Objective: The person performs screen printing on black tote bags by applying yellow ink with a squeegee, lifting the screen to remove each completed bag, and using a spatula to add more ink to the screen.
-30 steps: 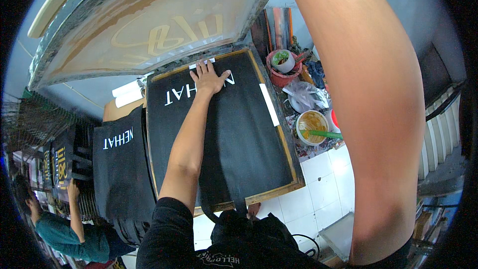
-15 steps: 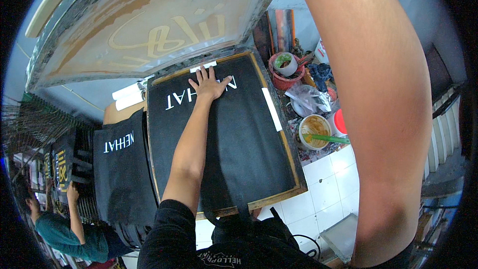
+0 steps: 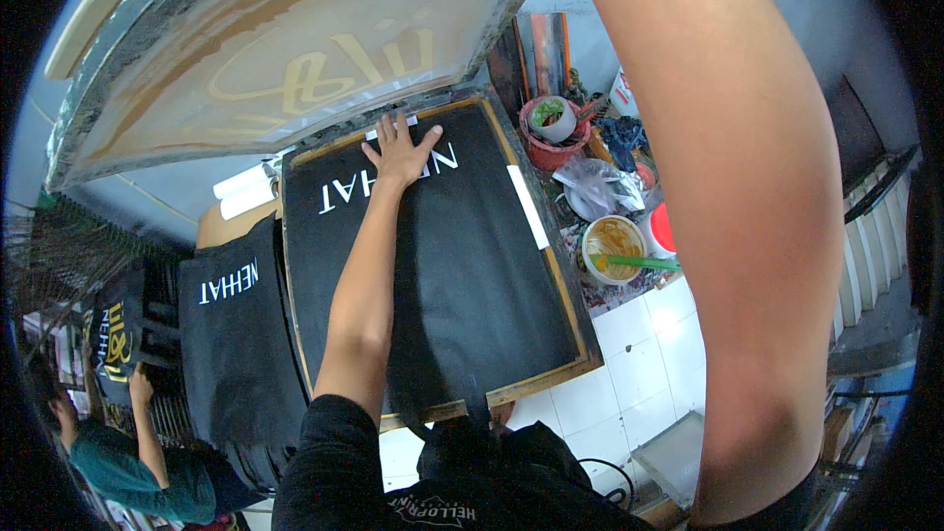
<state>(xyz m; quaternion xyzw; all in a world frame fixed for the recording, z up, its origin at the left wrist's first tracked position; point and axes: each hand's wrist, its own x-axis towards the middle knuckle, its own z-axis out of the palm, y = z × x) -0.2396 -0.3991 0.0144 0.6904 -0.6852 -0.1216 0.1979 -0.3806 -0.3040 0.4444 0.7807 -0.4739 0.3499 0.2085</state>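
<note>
My left hand point(image 3: 399, 153) lies flat with its fingers spread on a black fabric bag point(image 3: 462, 275), near its far edge. It covers part of the white lettering there and a white strip. The bag is spread on a wood-edged board point(image 3: 582, 342), its handles hanging at the near edge. Above the far side stands a raised printing screen point(image 3: 295, 49), tilted up, with a pale yellowish design in its mesh and a brown ink smear. My right arm point(image 3: 737, 197) reaches up along the right, past the top of the picture; its hand is out of sight.
Left of the board lies another black bag point(image 3: 236, 354) with white lettering. At right stand an ink tub point(image 3: 615, 236) with a green-handled tool, a red-lidded jar point(image 3: 666, 228), a plastic bag point(image 3: 598, 182) and a reddish pot point(image 3: 551, 149). A person point(image 3: 138, 467) handles a printed bag at far left.
My left hand has slid slightly toward the bag's far edge, its fingers now over the white strip. The view has shifted a little; the screen stays raised.
</note>
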